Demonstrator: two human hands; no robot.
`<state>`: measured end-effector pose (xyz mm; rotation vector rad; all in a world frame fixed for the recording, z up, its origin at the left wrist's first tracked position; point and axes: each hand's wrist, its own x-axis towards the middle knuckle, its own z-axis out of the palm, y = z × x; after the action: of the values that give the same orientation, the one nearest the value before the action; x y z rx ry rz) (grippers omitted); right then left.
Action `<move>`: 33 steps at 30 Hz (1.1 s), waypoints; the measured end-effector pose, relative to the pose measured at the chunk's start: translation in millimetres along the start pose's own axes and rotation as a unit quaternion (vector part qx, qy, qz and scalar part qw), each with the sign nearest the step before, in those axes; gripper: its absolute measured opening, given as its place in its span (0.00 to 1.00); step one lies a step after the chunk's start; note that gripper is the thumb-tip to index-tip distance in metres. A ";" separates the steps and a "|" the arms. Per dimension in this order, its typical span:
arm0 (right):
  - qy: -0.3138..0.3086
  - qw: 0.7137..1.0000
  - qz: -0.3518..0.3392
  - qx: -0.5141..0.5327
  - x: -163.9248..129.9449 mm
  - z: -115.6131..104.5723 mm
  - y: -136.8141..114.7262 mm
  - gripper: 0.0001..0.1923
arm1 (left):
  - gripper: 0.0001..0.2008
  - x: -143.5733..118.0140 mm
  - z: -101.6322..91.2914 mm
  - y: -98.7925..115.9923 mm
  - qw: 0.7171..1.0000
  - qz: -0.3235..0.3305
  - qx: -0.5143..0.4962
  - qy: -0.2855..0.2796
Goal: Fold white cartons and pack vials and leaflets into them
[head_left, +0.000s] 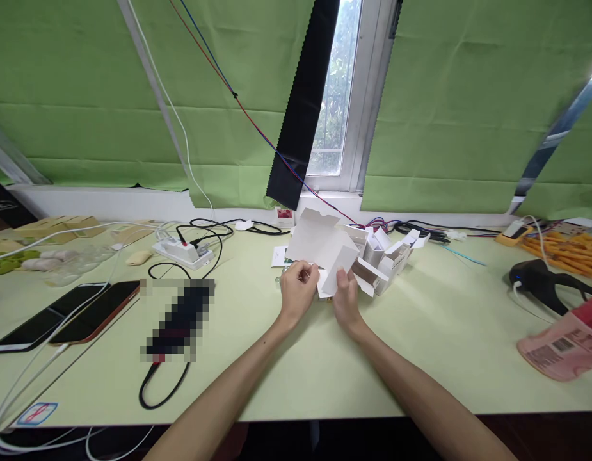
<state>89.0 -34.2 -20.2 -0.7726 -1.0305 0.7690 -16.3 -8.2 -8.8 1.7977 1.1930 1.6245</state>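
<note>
On table (pixel 257 384), both hands (pixel 319 291) gripping white carton (pixel 319 246) — flaps open

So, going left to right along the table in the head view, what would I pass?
Two dark smartphones → white power strip → left hand → right hand, both on a white folded cardboard box → black handheld scanner → pink plastic packet.

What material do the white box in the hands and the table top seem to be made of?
White box: thin matte cardboard, judging by its sharp folds and flat flaps. Table top: smooth pale green surface with a faint sheen, perhaps laminate or painted board; the picture leaves it open.
</note>
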 end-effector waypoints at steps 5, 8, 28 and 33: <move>-0.001 1.000 -0.001 -0.001 0.1 -0.2 0.3 0.26 | 0.15 -0.8 0.2 1.5 1.000 0.009 0.001 0.014; 0.005 1.000 -0.006 -0.012 0.0 -0.5 0.0 0.27 | 0.17 -1.1 -0.9 3.2 0.999 0.003 -0.012 0.030; -0.006 1.000 -0.002 0.002 0.4 -0.1 -2.3 0.28 | 0.20 3.7 -5.5 10.7 0.991 -0.038 -0.090 0.095; -0.001 1.000 0.005 -0.002 0.6 1.5 -6.3 0.28 | 0.13 1.6 -4.7 12.4 0.993 -0.044 -0.093 0.058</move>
<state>88.9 -36.7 -14.2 -0.7817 -1.0309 0.7751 -17.1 -14.6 2.9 1.5339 1.1143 1.7472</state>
